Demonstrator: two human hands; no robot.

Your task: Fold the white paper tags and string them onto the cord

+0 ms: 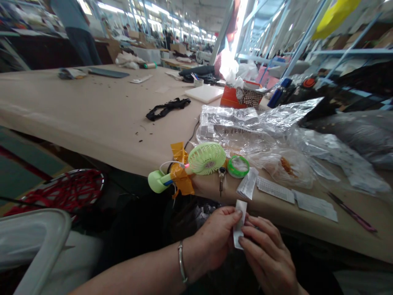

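Between my hands, just off the table's front edge, is a narrow white label strip (240,225). My left hand (215,233) pinches its upper part with the thumb on top. The fingers of my right hand (270,250) press on its lower right side. On the table beyond lie a small stack of white labels (247,184) and two printed label sheets (315,204). A soldering iron (221,180) sticks out at the edge, beside a round green tub (238,166). Left of it, a light-green fan (207,158) is fixed with orange tape (183,178).
Scissors (353,213) lie at the right of the table (116,119). Clear plastic bags (239,127) cover the right middle. A black cloth piece (168,108) lies farther back. At lower left are a basket of red strips (67,190) and a white plastic chair (58,246).
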